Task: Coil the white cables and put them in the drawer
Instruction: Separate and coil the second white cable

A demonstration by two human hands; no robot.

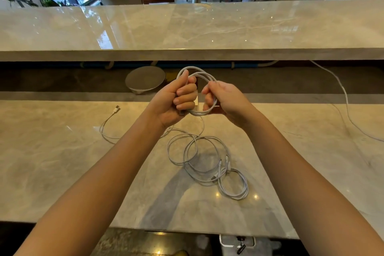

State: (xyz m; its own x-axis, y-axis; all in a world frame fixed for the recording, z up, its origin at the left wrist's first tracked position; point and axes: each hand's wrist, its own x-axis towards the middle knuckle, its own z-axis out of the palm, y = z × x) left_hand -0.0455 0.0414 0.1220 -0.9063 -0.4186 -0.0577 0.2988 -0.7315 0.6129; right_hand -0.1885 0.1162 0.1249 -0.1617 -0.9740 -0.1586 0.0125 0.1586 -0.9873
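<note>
**Item 1.** White braided cable wound into a round coil of several turns (pixel 198 113). It is held in the air above the counter, between my two hands.
- Left hand (pixel 178 100): clenched round the coil's 9 o'clock side, thumb laid up along the turns.
- Right hand (pixel 224 97): fingers curled round the 3 o'clock side.
- One strand drops from the coil's 6 o'clock toward the counter.
- Handling, as I judge it: light, limp and a little springy, so the turns should spread as soon as the grip slackens.
- Best hold: across all the turns at once, at one point on the ring, never on a single strand or a plug.

**Item 2.** Loose heap of thin white cables (pixel 227 161). It lies on the pale marble counter (pixel 62 162), at 6 o'clock from the held coil, with loops overlapping and plugs lying among them. I expect snagging, so I would lift by a plug end and draw the cables out one at a time.

**Item 3.** White cable tail with a USB plug (pixel 117 108). It lies on the counter at 8 o'clock, and its line runs back toward the heap.

**Item 4.** Long white cable (pixel 345 97). It sits at 3 o'clock, running from under the raised marble ledge (pixel 187 27) across the counter and out of view.

**Item 5.** Drawer: not identified. A pale fitting with a dark key (pixel 239 244) shows below the counter's near edge at 6 o'clock. I cannot tell whether it belongs to the drawer.
</note>
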